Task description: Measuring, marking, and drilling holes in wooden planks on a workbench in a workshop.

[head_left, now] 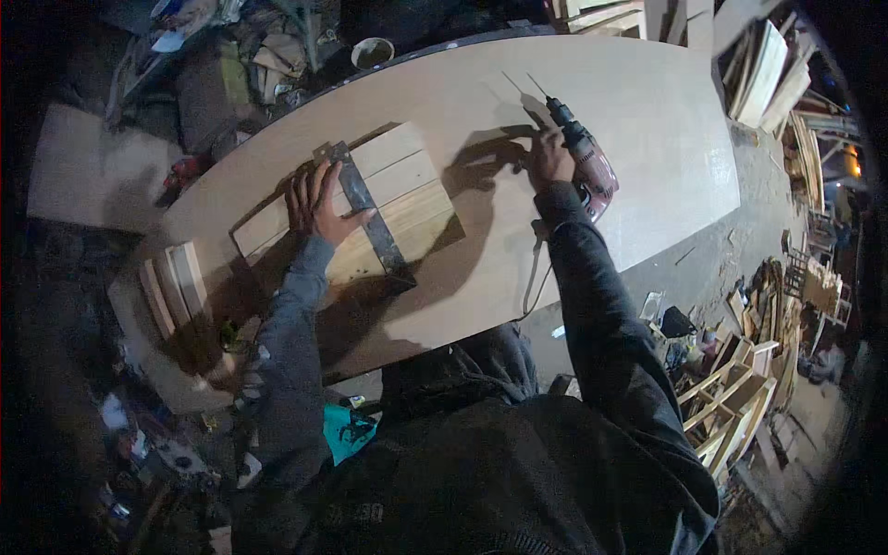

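My left hand (pixel 324 205) lies with fingers spread over a panel of pale wooden boards (pixel 421 213) set side by side. Across the panel runs a dark, flat metal strip (pixel 375 217) with a small tab at its far end; the thumb rests on it and the other fingers lie to its left. Farther right, my right hand (pixel 552 159) is closed at the side of a dark red power drill (pixel 592 166). A long thin bit points away from me, above the table. The exact grip is partly hidden by the hand itself.
The panel lies on a large pale tabletop (pixel 666 166). Several wooden strips (pixel 176 287) sit at its left end. A cord (pixel 535 287) hangs near the front edge. Beyond the far edge stands a round tub (pixel 372 53). Wooden frames (pixel 731 402) and scrap lie on the floor at right.
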Available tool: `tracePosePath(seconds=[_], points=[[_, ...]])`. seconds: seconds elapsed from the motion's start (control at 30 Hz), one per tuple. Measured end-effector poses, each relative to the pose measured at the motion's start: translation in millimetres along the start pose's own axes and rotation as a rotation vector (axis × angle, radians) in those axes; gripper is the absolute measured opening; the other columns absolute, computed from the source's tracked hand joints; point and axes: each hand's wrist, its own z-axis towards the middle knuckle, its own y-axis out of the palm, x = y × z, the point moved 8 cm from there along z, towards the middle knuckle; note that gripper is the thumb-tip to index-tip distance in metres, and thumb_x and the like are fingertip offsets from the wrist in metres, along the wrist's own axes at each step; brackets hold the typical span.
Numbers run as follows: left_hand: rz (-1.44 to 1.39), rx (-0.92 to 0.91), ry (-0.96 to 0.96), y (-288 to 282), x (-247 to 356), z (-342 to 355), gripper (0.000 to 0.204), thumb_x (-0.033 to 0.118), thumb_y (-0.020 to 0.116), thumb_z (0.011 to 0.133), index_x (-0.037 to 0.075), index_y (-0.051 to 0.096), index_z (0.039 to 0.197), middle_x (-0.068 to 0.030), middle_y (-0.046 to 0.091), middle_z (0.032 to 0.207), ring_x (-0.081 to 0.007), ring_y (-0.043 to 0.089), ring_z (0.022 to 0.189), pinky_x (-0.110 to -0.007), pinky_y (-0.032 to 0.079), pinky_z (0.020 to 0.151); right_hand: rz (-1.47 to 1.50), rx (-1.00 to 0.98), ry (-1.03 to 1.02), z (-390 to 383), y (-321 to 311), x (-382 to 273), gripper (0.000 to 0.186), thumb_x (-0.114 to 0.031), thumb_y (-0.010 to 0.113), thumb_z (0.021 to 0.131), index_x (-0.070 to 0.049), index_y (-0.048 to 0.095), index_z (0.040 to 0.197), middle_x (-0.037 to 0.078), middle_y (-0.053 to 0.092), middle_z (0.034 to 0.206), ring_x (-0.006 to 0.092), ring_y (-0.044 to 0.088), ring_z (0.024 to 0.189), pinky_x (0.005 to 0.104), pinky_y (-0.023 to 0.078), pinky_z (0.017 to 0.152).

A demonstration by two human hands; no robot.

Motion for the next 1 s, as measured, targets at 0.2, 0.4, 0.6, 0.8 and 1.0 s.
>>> tracePosePath(seconds=[0.2, 0.4, 0.6, 0.8, 1.0], points=[[0.108, -0.060, -0.067, 7.7, -10.9, -5.3, 0.109, 0.060, 0.085, 0.056, 0.017, 0.042, 0.146, -0.0092, 0.034, 0.151, -0.0388, 0.022, 0.141, -0.060, 0.012, 0.116, 0.013, -0.105, -0.153, -5.1, -22.9, -55.7, 0.014, -0.018, 0.059, 0.088, -0.006, 0.062, 0.094, 0.020, 0.064, 0.090, 0.0399, 0.065, 0.077, 0.0467, 0.053, 0.066], [-0.085, -0.107, -0.192, 21.0, -31.7, -11.5, 0.110, 0.063, 0.082, 0.060, 0.022, 0.035, 0.150, -0.0093, 0.027, 0.155, -0.0380, 0.013, 0.145, -0.061, 0.005, 0.118, 0.887, -0.147, -0.396, -44.7, -82.1, -215.7, 0.015, -0.005, 0.066, 0.083, -0.003, 0.059, 0.096, 0.018, 0.064, 0.088, 0.0387, 0.065, 0.075, 0.0425, 0.052, 0.064], [0.228, -0.151, -0.122, 13.5, -24.3, -12.4, 0.114, 0.066, 0.081, 0.057, 0.023, 0.034, 0.151, -0.0083, 0.022, 0.158, -0.0351, 0.011, 0.147, -0.059, 0.008, 0.119, 0.734, -0.111, -0.487, -52.3, -42.7, -279.2, 0.033, -0.002, 0.064, 0.083, -0.008, 0.066, 0.116, 0.014, 0.067, 0.098, 0.0324, 0.067, 0.085, 0.0395, 0.055, 0.073], [0.158, -0.149, -0.120, 11.4, -26.3, -13.0, 0.112, 0.067, 0.079, 0.058, 0.006, 0.041, 0.144, -0.0066, 0.025, 0.157, -0.0358, 0.018, 0.144, -0.059, 0.010, 0.118, 0.661, -0.076, -0.539, -47.0, -24.8, -286.2, 0.029, -0.005, 0.064, 0.084, -0.008, 0.066, 0.114, 0.014, 0.067, 0.100, 0.0329, 0.067, 0.087, 0.0391, 0.055, 0.072], [0.187, -0.045, -0.071, 2.5, -20.2, -11.4, 0.107, 0.072, 0.076, 0.059, 0.009, 0.046, 0.141, -0.0077, 0.027, 0.156, -0.0372, 0.019, 0.143, -0.060, 0.009, 0.118, 0.622, -0.098, -0.671, -48.3, -31.9, -290.8, 0.021, -0.005, 0.064, 0.084, -0.006, 0.065, 0.104, 0.014, 0.067, 0.097, 0.0345, 0.066, 0.083, 0.0405, 0.054, 0.068]])
